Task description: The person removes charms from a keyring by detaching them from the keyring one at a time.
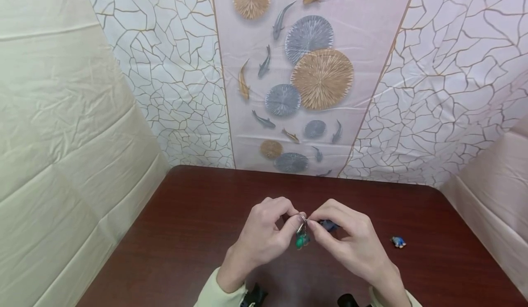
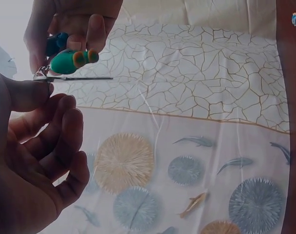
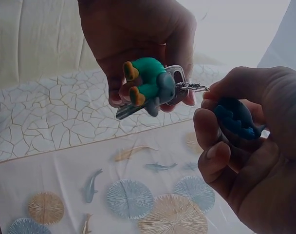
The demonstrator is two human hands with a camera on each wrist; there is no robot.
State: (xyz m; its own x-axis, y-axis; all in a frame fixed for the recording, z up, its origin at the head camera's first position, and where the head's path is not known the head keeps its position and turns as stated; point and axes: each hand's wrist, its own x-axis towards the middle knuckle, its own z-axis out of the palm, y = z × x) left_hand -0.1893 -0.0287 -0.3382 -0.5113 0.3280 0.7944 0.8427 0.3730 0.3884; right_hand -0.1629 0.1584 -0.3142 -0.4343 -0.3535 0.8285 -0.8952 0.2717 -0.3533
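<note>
In the head view my left hand [image 1: 266,227] and right hand [image 1: 352,243] meet above the table. The left thumb and forefinger pinch a metal key ring [image 3: 178,74], from which a key [image 2: 89,78] sticks out. A green figurine charm [image 3: 150,73] with orange feet and a grey head hangs at this ring. My right thumb and forefinger pinch the end of a short chain [image 3: 192,87] leading from the ring. A dark blue charm [image 3: 235,119] sits within the right hand's curled fingers; whether it joins the chain is hidden.
A small blue figurine [image 1: 398,242] lies on the dark red-brown table [image 1: 198,206], to the right of my right hand. Behind the table hangs a patterned cloth [image 1: 280,64], with plain pale cloth [image 1: 74,160] along the left side.
</note>
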